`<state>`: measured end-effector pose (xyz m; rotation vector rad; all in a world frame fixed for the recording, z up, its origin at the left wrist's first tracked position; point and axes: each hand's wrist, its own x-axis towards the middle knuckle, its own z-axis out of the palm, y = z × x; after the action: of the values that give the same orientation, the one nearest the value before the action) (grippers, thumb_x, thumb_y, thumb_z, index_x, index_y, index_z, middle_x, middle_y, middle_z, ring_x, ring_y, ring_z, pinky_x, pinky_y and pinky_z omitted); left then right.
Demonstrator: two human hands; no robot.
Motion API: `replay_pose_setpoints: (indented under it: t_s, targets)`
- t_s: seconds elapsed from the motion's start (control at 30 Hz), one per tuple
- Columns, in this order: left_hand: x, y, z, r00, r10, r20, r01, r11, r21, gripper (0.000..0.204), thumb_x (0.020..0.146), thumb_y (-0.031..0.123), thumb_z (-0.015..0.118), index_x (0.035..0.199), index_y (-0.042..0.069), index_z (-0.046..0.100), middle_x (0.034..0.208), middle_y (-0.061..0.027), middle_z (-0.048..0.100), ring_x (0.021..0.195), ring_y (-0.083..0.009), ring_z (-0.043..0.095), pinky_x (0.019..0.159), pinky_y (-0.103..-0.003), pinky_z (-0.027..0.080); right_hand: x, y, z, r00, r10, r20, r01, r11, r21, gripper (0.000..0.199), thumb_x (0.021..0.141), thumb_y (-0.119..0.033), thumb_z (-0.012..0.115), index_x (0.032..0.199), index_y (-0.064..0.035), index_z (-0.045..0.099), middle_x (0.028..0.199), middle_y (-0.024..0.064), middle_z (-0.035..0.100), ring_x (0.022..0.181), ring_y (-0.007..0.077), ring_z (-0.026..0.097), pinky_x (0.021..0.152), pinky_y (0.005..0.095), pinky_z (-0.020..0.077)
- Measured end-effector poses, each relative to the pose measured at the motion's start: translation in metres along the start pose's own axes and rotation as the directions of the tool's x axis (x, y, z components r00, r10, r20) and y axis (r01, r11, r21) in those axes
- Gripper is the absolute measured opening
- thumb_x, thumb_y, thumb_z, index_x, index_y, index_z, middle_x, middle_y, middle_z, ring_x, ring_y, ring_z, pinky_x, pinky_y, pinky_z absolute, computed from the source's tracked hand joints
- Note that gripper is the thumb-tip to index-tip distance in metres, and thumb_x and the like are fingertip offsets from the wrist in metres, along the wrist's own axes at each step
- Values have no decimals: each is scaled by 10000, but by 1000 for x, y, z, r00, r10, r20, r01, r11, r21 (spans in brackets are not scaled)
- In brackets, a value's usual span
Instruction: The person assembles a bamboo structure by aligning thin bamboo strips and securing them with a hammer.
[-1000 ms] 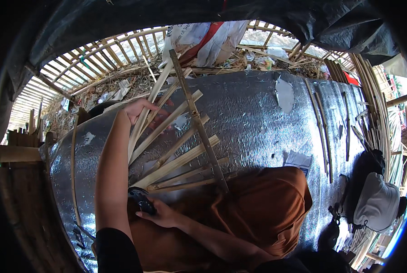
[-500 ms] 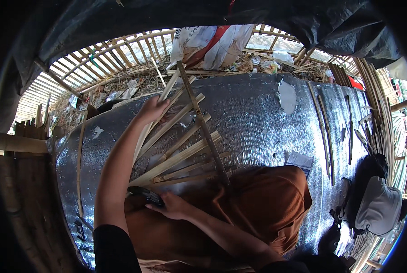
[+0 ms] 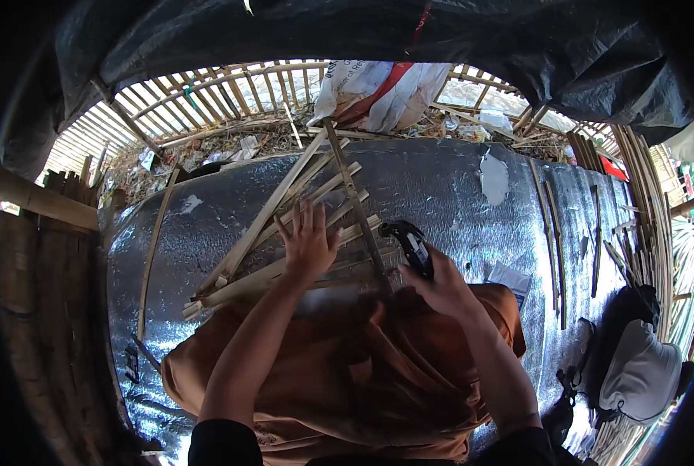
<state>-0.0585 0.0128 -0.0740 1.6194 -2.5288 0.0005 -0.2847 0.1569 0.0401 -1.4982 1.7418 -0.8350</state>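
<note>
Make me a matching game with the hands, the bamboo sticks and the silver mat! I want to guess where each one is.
Things:
1. left hand
2. right hand
3. bamboo slats
4. silver mat

Places or states:
A. spread over the ground under everything
B. fingers splayed, pressing down on the slats
C. fanned out on the mat, crossed by one long slat
D. gripping a dark tool

Right pairs: 1-B, 2-D, 3-C, 4-A
</note>
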Motion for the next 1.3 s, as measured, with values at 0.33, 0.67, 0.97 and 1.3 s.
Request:
replay_pose_setpoints:
  t_s: [0.33, 0.67, 0.97, 1.3]
  targets:
    - [27, 7, 12, 997, -72, -28, 71, 997, -28, 734, 969, 536, 419, 1530, 91, 258, 1598, -173, 186, 1501, -363, 69, 1107, -731, 31, 43, 39, -3, 994, 69, 84, -45, 965, -258, 399, 942, -257, 603, 1259, -47, 479, 864, 261, 673, 890, 467, 653, 773, 526, 520]
    - [50, 4, 31, 995, -102, 17, 104, 985, -138, 754, 955, 569, 407, 1537, 114, 258, 1619, -154, 149, 1506, -365, 53, 1113, -717, -28, 143, 26, 31, 989, -137, 63, 147, 791, -594, 384, 976, -294, 551, 1303, -105, 485, 884, 226, 692, 814, 434, 679, 701, 535, 541]
    - [51, 1, 34, 992, -125, -8, 120, 968, -219, 735, 952, 597, 391, 1521, 138, 321, 1610, -167, 182, 1504, -364, 75, 1127, -695, -36, 193, 25, 61, 993, -82, 84, 116, 778, -617, 406, 1003, -331, 504, 1315, -76, 459, 914, 238, 691, 844, 444, 678, 731, 533, 545]
    - [50, 0, 35, 992, -125, -21, 118, 968, -219, 742, 946, 601, 394, 1508, 119, 347, 1602, -175, 203, 1503, -363, 89, 1121, -704, -29, 186, 23, 69, 987, -157, -30, 124, 869, -479, 361, 999, -288, 515, 1272, -60, 453, 852, 276, 674, 790, 480, 662, 647, 539, 538]
